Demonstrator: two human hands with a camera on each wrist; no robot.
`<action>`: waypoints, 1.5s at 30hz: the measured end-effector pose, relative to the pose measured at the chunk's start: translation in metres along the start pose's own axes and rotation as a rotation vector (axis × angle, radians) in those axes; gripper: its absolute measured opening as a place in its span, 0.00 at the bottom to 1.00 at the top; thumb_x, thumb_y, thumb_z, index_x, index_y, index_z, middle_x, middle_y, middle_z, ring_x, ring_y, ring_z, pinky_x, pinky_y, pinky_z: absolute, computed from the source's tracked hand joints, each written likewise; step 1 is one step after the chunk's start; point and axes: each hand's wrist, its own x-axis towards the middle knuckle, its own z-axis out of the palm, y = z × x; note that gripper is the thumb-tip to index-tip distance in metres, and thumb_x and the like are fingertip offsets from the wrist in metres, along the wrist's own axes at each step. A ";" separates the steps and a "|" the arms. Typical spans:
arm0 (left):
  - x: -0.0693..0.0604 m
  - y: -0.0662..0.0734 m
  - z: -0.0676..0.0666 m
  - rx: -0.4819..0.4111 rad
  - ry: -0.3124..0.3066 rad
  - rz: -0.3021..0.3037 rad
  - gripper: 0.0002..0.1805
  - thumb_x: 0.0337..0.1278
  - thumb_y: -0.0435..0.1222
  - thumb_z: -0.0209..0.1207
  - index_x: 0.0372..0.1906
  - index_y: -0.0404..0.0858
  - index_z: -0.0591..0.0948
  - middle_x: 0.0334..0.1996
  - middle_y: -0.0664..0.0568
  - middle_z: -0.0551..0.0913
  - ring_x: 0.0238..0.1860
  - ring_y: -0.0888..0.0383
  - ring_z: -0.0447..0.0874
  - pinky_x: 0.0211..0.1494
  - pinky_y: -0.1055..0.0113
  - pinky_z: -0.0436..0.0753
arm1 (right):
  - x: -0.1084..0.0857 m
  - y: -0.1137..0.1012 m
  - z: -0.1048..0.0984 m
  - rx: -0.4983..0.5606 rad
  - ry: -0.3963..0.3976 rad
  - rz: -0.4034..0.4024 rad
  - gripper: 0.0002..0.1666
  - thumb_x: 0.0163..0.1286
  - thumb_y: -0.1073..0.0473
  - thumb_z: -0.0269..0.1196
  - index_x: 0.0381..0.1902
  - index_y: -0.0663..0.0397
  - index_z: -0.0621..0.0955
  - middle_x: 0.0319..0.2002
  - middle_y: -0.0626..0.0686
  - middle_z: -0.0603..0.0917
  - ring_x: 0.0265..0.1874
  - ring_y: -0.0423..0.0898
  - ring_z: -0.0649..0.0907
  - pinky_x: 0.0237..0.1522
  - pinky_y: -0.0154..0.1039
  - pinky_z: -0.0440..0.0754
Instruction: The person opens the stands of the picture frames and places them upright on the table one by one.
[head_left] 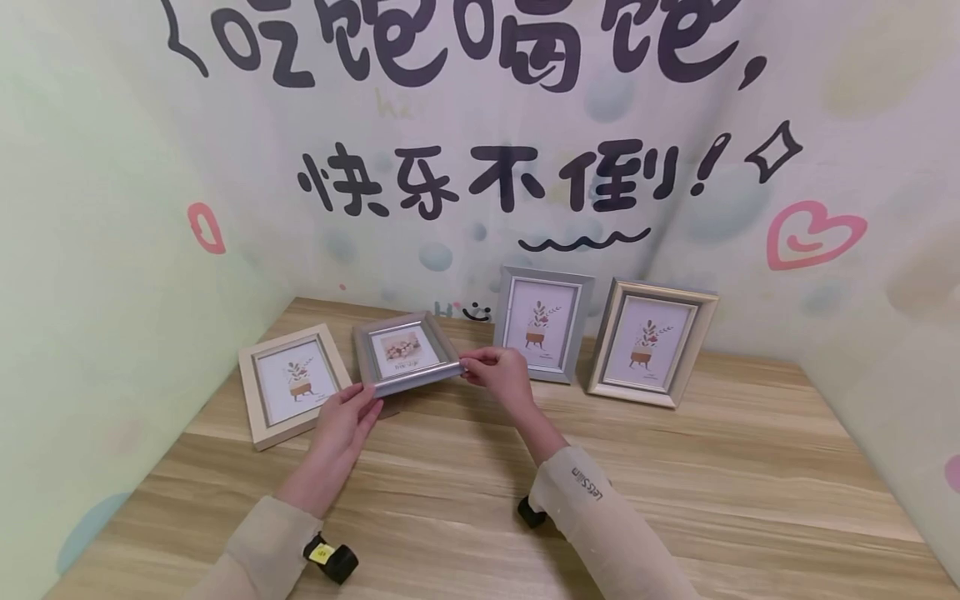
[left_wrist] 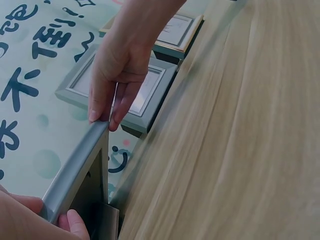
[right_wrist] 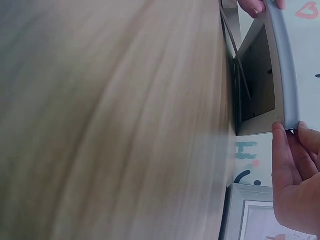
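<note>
Both hands hold a silver-grey picture frame (head_left: 444, 370) with a flower photo in it, at the back left of the table. My left hand (head_left: 347, 427) pinches its near left corner; my right hand (head_left: 504, 377) pinches the near right corner. The frame's near edge is lifted off the table, and its face tilts upward. From below, the right wrist view shows the dark backing (right_wrist: 260, 80) and a thin flap by it. Close to the left hand, a light wood-coloured picture frame (head_left: 262, 417) lies tilted back, with a potted-plant picture.
A grey-blue picture frame (head_left: 579, 333) and a gold-edged picture frame (head_left: 693, 350) stand leaning back on the right, both with potted-plant pictures. A printed cloth wall (head_left: 420, 275) rises behind the wooden table (head_left: 450, 500). More cloth hangs at both sides.
</note>
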 end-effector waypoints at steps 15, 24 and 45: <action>0.001 -0.001 0.002 0.017 0.015 0.000 0.34 0.76 0.33 0.45 0.78 0.31 0.47 0.61 0.49 0.66 0.55 0.64 0.71 0.71 0.74 0.74 | -0.003 0.001 -0.001 -0.022 0.002 0.003 0.09 0.65 0.67 0.67 0.42 0.63 0.88 0.42 0.63 0.89 0.34 0.47 0.90 0.41 0.40 0.90; -0.002 -0.003 0.003 0.051 0.000 0.033 0.37 0.72 0.27 0.47 0.79 0.34 0.45 0.68 0.46 0.60 0.53 0.65 0.73 0.67 0.75 0.77 | -0.004 0.001 -0.003 0.019 0.019 -0.010 0.10 0.63 0.70 0.68 0.43 0.66 0.87 0.41 0.63 0.89 0.32 0.43 0.88 0.39 0.36 0.90; 0.004 -0.011 0.003 0.400 -0.031 0.176 0.40 0.57 0.20 0.57 0.74 0.33 0.57 0.69 0.40 0.62 0.56 0.52 0.72 0.45 0.81 0.81 | -0.012 0.000 -0.025 -0.088 -0.038 0.037 0.09 0.60 0.69 0.69 0.40 0.65 0.84 0.39 0.61 0.88 0.36 0.44 0.86 0.42 0.37 0.89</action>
